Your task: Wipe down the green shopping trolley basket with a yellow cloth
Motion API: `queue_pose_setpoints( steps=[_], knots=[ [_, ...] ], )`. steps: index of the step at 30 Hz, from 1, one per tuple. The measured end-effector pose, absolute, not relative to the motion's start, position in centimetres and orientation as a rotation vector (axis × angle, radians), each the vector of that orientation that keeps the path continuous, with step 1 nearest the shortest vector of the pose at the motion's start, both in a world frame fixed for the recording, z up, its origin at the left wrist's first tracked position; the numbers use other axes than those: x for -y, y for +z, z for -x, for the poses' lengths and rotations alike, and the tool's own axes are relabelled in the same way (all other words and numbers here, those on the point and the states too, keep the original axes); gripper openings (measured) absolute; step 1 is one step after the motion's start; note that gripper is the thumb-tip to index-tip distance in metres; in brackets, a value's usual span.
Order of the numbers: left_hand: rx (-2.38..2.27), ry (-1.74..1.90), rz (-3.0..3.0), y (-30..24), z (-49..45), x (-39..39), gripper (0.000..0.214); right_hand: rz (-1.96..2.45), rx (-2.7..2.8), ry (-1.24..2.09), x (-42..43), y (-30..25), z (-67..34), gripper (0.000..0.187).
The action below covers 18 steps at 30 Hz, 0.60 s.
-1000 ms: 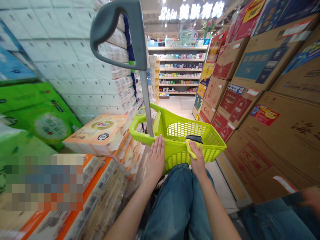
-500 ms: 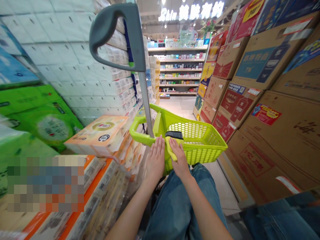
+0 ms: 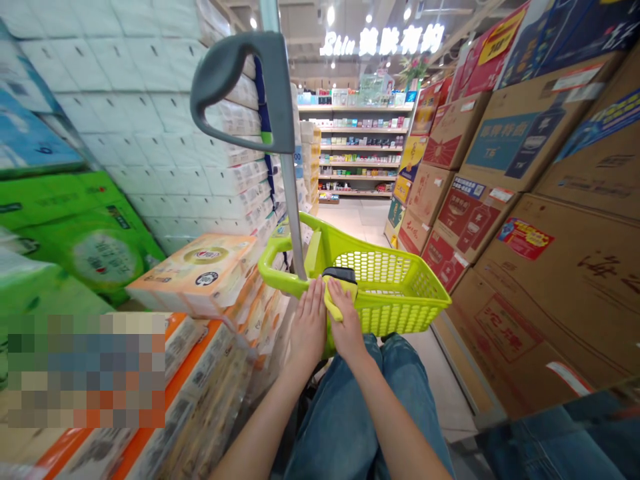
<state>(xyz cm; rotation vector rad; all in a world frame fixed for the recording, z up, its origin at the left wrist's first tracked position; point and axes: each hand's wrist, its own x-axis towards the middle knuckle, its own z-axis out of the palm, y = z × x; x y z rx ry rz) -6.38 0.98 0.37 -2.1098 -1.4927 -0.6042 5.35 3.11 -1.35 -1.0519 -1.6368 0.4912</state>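
A lime-green plastic shopping basket (image 3: 395,319) on a cart stands in front of my knees, its perforated wall facing me. My left hand (image 3: 307,327) lies on its near left rim, fingers stretched out side by side with nothing visible in them. Beside it, my right hand (image 3: 346,327) presses a yellow cloth with a dark grey side (image 3: 351,288) against the rim of the basket. Part of the cloth is hidden beneath the fingers. A metal pole (image 3: 293,213) rises at the basket's left end and carries a grey loop handle (image 3: 278,93).
White tissue packs (image 3: 145,127) are stacked along the left, with an orange and white pack (image 3: 200,267) nearer. Cardboard cartons (image 3: 545,293) line the right side of the aisle. Shelves of small goods (image 3: 357,150) stand ahead. Blue denim (image 3: 565,433) shows at lower right.
My right hand and the cloth have moved a little left, closer to my left hand. The view has tilted slightly, so the pole's handle appears lower.
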Motion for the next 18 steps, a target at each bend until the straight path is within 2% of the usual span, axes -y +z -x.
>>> queue_pose_setpoints(
  steps=[4,8,13,18],
  knots=[
    [1.494,-0.588,2.100,0.3,6.4,-1.0,0.067,1.024,1.757,0.431,-2.6,-1.1,-5.5,0.066],
    [1.507,-0.579,2.125,0.3,6.4,-1.0,0.068,1.164,1.781,0.321,-2.3,-3.3,-9.9,0.074],
    [1.514,-0.610,2.133,0.1,6.3,-1.0,0.070,1.327,1.654,0.240,-2.4,-5.8,-14.4,0.071],
    [1.542,-0.620,2.104,0.1,6.1,-1.1,0.067,1.375,1.476,0.271,-3.1,-4.1,-10.0,0.068]
  ],
)
